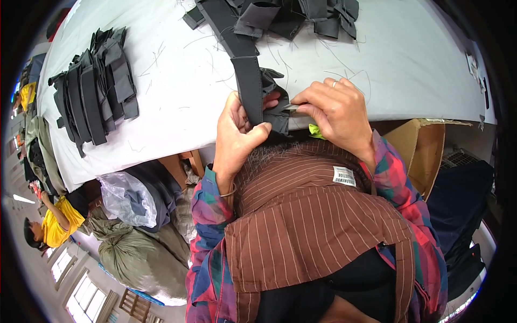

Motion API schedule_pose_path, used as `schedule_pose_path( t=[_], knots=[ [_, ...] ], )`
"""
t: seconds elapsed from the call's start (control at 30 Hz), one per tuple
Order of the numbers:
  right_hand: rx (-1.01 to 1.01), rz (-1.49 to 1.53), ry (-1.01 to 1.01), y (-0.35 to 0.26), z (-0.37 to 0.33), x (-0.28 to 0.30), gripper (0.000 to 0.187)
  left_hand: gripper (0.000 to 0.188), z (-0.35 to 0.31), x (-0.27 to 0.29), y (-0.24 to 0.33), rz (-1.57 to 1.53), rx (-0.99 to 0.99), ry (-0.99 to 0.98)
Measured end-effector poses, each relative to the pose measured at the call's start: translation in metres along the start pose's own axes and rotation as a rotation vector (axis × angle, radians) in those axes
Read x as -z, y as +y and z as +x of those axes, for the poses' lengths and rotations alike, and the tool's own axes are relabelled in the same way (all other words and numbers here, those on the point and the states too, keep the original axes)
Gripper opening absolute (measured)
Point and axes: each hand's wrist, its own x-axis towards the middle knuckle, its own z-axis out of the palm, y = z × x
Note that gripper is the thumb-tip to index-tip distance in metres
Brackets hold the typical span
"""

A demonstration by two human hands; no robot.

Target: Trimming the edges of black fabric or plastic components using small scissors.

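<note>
One dark strip point(249, 86) in snug left grip point(235, 134), right grip point(338, 112) (tight on silvery tool point(292, 107)) beside.

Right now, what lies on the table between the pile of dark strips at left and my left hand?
In the head view, the white table cover lies between the pile and your left hand, with a few loose threads on it.

White-covered tabletop point(177, 116): stacked dark strips point(97, 99) at left; heaped dark strips point(264, 19) farther back; loose threads point(158, 54) scattered about.
</note>
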Motion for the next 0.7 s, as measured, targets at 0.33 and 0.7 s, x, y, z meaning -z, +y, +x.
schedule_pose_path(
  t=[0.33,0.7],
  knots=[
    [0.219,-0.158,0.029,0.0002,0.0064,-0.0039,0.017,0.060,0.0001,0.0000,0.0027,0.012,0.035,0.000],
    [0.292,-0.204,0.050,-0.0030,0.0080,-0.0008,0.016,0.060,0.0002,-0.0007,0.0042,0.016,0.049,-0.005]
  ],
)
